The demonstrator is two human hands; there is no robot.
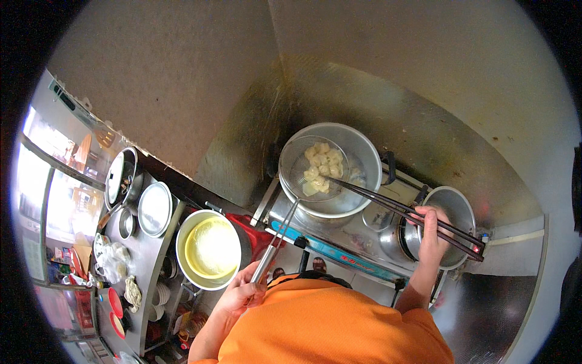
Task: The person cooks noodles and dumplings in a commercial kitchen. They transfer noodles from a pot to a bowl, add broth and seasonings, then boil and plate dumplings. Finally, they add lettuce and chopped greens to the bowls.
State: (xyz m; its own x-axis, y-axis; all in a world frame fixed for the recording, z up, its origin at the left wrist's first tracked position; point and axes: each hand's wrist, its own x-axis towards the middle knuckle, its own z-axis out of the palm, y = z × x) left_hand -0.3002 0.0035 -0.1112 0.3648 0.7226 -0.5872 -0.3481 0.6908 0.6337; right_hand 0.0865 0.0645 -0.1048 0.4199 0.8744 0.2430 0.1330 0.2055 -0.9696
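My left hand [245, 289] grips the metal handle of a wire mesh skimmer [293, 170]. The skimmer's round basket lies over the left part of a large metal pot [363, 200] on the stove. Pale dumplings [323, 159] sit in the mesh. My right hand [431, 232] holds a pair of long dark chopsticks [386, 203]; their tips touch the dumplings at the lower right of the heap. Steam or glare blurs what the pot holds.
A second metal pot [459, 204] stands at the stove's right end. Left of the stove [338, 255] is a pot [182, 248] with yellowish liquid or a yellow vessel inside. Further left, a steel counter [152, 255] bears a metal lid [155, 209], pans, plastic bags and red-rimmed containers.
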